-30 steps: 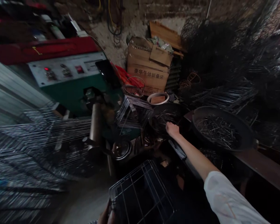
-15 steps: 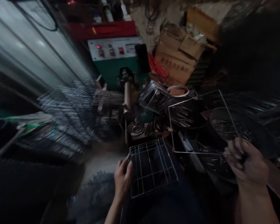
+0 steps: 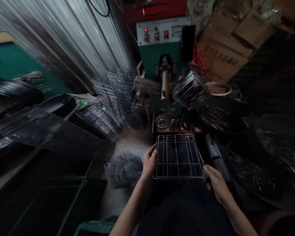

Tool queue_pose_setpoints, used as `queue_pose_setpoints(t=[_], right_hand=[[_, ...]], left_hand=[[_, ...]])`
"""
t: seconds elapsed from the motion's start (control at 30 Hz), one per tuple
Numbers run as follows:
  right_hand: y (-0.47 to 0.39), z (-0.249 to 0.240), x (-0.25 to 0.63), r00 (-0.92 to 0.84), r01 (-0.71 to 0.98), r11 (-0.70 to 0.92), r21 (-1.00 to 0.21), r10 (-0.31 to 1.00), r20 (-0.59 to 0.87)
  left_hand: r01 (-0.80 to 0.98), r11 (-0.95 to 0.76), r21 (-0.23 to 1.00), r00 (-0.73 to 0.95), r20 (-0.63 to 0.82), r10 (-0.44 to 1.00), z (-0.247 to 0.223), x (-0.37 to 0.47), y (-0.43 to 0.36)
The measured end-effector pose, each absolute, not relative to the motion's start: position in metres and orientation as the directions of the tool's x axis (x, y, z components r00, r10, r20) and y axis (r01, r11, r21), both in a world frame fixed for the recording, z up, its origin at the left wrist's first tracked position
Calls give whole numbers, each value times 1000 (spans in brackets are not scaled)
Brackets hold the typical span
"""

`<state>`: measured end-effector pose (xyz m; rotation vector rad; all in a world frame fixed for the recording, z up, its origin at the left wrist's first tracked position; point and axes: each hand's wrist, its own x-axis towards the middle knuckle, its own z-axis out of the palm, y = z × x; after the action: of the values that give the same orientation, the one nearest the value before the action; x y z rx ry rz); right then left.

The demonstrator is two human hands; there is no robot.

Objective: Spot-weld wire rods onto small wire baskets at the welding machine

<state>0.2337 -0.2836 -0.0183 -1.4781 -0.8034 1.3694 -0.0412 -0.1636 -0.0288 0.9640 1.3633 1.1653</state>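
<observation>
A rectangular wire rack (image 3: 177,163) with crossing bars lies level over the person's dark-clothed lap. On its left edge my left hand (image 3: 149,162) is closed, thumb on top. My right hand (image 3: 215,180) grips the rack's near right corner, its fingers partly hidden beneath. An outer wire frame seems to lie along the rack's border, though the two are hard to tell apart. Beyond the rack stands a green machine (image 3: 149,55) with a round metal arm (image 3: 165,86) pointing this way.
Wire grids (image 3: 115,95) stand stacked left of the machine, and a wire bundle (image 3: 124,168) sits on the floor. Dark basins (image 3: 250,170) of wire pieces are at the right. A small metal dish (image 3: 162,121) lies below the machine arm. A cardboard box (image 3: 226,49) leans behind.
My right hand has come down and left from the basins to the rack's right corner; the wire frame it held raised is now at the rack. The view has turned left.
</observation>
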Motion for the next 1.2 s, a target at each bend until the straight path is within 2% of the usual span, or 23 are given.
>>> queue_pose_setpoints(t=[0.13,0.3,0.47,0.6,0.77,0.97,1.07,1.2], right_hand=[[-279,-25,247,166,121,-282,-952,951,-261],[-259,-42,254,237,200,-229,-953,955,-180],[-229,-58,251,249,383,-96,-919,968,2],[-216,-70,248,253,373,-76,-925,967,23],[-208,-76,249,223,374,-63,-925,974,24],[-202,-72,254,178,431,-51,-901,984,29],[-202,-73,255,172,464,-54,-884,985,31],[-206,-79,257,161,494,-45,-869,986,41]], left_hand=[[-27,192,981,-68,-193,979,-34,-45,-162],[20,146,989,-66,-144,987,-41,-49,-169],[2,184,983,-69,-184,981,-55,-47,-175],[7,172,985,-47,-172,984,-62,-49,-174],[117,121,986,-2,-122,993,-66,-55,-164],[270,141,953,59,-163,985,-65,-62,-153],[264,165,950,61,-188,980,-68,-64,-154],[246,113,963,120,-146,982,-77,-66,-159]])
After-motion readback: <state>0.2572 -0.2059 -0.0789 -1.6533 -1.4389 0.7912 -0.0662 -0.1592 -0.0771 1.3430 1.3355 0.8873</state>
